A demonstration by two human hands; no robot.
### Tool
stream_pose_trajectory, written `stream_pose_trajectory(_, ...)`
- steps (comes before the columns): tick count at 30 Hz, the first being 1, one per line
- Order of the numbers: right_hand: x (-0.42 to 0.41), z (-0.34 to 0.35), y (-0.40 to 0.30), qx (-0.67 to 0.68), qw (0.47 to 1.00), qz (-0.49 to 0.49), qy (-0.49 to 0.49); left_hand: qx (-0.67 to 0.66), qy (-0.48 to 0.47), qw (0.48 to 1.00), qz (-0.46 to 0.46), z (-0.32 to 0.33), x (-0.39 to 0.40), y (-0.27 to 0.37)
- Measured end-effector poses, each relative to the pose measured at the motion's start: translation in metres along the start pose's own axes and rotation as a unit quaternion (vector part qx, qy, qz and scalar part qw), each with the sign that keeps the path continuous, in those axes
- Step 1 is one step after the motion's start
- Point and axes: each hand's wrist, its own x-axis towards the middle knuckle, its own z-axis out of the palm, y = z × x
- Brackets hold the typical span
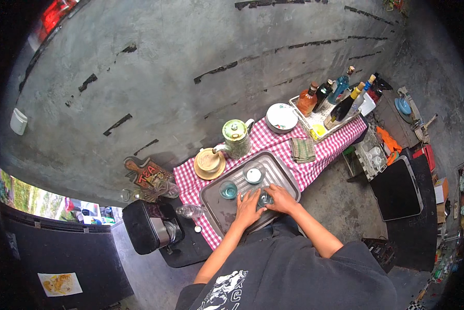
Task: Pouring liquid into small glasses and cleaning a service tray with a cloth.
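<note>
My left hand (249,209) and my right hand (281,199) are on either side of a clear glass (265,198) near the front edge of a dark metal tray (232,212). The fingers of both reach its sides; whether either one grips it cannot be told. A blue-tinted glass (228,190) stands on the tray to the left of the clear one. Behind them, also on the tray, is a clear glass bowl (254,173) with something white in it.
Around the tray on a checked cloth (185,178) stand a green teapot (236,141), a cup on saucers (209,162), stacked bowls (281,117), a folded towel (303,150) and a basket (325,133) of bottles. A clear bottle (190,211) lies left, beside a black appliance (150,228).
</note>
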Motion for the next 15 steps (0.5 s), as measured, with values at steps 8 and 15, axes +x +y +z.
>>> stream_pose_trajectory(8,0.0015,0.0023,0.0032,-0.002,1.000,-0.007,-0.004,0.003,0.020,1.000,0.011,0.0055,-0.0010,-0.0040)
stream_pose_trajectory(15,0.0007,-0.0017,-0.0019,0.005,1.000,-0.004,0.000,0.004,0.010,1.000,-0.008,0.0053,0.0001,-0.0033)
